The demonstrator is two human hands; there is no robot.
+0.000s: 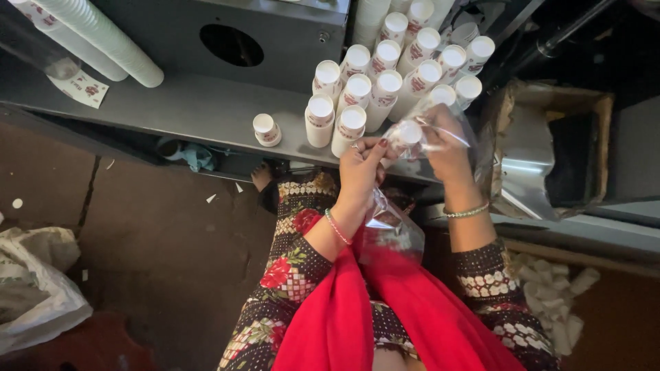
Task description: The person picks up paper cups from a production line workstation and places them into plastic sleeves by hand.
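Note:
My left hand (pixel 362 167) and my right hand (pixel 448 141) are raised together over the edge of a grey metal table (pixel 199 110). Between them they grip a clear plastic sleeve (pixel 393 230) with a stack of white paper cups (pixel 407 132) at its top end. The sleeve hangs down toward my lap. Both hands pinch the plastic near the cup stack. Just beyond my hands stand many stacks of white paper cups (pixel 385 82) with red printing, packed close on the table.
A single short cup (pixel 266 129) stands apart on the table. Long sleeved cup stacks (pixel 103 38) lie at the far left. A cardboard box with a foil liner (pixel 543 154) sits at right. A white plastic bag (pixel 34 288) lies on the floor at left.

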